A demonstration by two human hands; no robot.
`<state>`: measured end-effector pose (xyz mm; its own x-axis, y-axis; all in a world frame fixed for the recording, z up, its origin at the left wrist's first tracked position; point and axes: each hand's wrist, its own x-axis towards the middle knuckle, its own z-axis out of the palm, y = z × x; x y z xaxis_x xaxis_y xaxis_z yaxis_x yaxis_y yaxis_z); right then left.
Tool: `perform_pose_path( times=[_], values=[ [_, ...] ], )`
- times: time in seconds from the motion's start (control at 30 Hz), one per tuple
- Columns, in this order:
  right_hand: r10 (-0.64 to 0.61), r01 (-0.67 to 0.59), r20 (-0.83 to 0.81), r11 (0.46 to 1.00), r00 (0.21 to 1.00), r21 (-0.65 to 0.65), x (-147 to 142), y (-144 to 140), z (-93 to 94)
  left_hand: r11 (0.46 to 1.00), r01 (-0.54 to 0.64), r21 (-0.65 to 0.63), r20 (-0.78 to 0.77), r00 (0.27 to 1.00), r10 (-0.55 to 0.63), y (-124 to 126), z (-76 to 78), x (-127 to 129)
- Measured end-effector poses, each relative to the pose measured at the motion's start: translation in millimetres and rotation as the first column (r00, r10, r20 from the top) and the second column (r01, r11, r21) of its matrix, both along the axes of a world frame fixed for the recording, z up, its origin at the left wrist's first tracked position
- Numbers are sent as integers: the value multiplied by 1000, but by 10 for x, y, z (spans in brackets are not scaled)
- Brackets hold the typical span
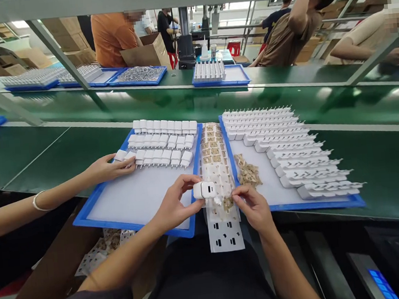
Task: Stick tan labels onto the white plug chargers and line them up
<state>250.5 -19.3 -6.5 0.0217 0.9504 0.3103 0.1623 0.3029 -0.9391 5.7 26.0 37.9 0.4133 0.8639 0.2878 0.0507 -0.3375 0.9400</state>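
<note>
Charger (204,189): light, rigid, smooth; likely best gripped by its flat sides. Left hand (175,206) pinches it above the sticker sheet (220,185). Right hand (253,205) pinches a sticker (228,203) just right of charger, between blue trays (86,215)

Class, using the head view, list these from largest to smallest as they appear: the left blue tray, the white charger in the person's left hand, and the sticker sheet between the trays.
1. Left blue tray, clearly largest.
2. Sticker sheet, a long narrow strip.
3. White charger in the left hand, smallest, though nearest the camera.
</note>
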Motion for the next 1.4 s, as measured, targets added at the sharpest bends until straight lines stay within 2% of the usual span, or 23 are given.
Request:
perform_pose_path(
  times=[0.13, 0.2, 0.27, 0.33, 0.47, 0.57, 0.63, 0.77, 0.83, 0.9, 1.0, 1.07, 1.4],
  values=[
    [191, -193, -143, 981, 971, 4, -268, -53, 271, 998, -22, -65, 83, 996, 27, -108, -184, 55],
    [293, -294, -149, 956, 944, 12, -393, -67, 363, 996, -68, -53, 54, 996, 71, -135, -224, 107],
    [335, -335, -118, 942, 935, 19, -485, -65, 398, 992, -123, -38, 23, 992, 124, -155, -240, 148],
    [318, -318, -95, 948, 943, 20, -533, -50, 386, 991, -121, -58, 32, 992, 123, -169, -251, 164],
    [258, -260, -110, 966, 960, 4, -525, -11, 325, 981, 22, -195, 169, 986, 12, -169, -304, 103],
    [259, -261, -125, 965, 958, -3, -509, 16, 301, 965, -7, -260, 242, 968, 72, -137, -351, 25],
    [264, -267, -146, 964, 953, 1, -513, 36, 286, 963, -16, -270, 235, 968, 82, -110, -367, -17],
    [249, -255, -169, 967, 954, -15, -526, 71, 243, 965, 69, -254, 197, 980, -18, -93, -356, -62],
    [239, -249, -159, 967, 958, -47, -530, 77, 236, 982, 14, -191, 126, 992, 10, -116, -330, -66],
    [205, -218, -151, 973, 967, -76, -544, 73, 252, 993, -112, -33, 17, 993, 113, -149, -291, -61],
    [79, -97, -154, 988, 985, -117, -595, 63, 302, 940, -239, 245, -74, 962, 264, -191, -228, -44],
    [7, -29, -156, 989, 988, -142, -640, 66, 328, 908, -250, 335, -96, 950, 297, -202, -196, -32],
    [-22, 4, -130, 991, 991, -135, -709, 97, 338, 894, -231, 384, -114, 949, 294, -195, -159, -20]
  ],
)
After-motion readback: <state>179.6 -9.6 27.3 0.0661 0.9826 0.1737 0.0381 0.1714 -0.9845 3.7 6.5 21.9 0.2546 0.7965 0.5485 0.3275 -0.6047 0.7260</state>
